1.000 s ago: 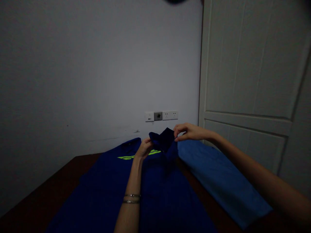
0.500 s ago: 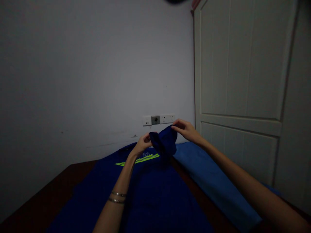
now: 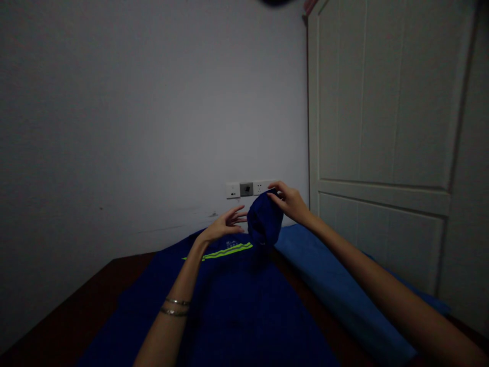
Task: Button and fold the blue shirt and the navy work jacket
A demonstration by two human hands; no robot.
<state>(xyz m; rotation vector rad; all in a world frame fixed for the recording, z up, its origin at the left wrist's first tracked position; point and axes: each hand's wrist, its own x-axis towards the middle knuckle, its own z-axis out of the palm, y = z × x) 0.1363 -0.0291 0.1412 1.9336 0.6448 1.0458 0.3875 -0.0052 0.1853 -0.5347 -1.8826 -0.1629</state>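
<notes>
A dark blue shirt (image 3: 244, 300) with neon yellow-green stripes and a small pale logo lies spread out in front of me. Its raised sleeve (image 3: 265, 220) hangs bunched, with the opening facing me. My right hand (image 3: 289, 202) pinches the sleeve's upper edge between thumb and fingers. Just left of the sleeve, my left hand (image 3: 225, 224) is open, fingers spread towards the cloth and holding nothing. Two bracelets circle the left wrist. Dim light hides the shirt's lower details.
Light blue folded cloth (image 3: 324, 275) lies along the right of the dark reddish-brown surface (image 3: 95, 290). Behind stands a pale wall with a row of sockets (image 3: 246, 189). A white panelled door (image 3: 378, 127) rises at the right.
My left hand has let go of the sleeve and its fingers have spread. The sleeve, still in my right hand, now hangs more rounded. The view has shifted slightly.
</notes>
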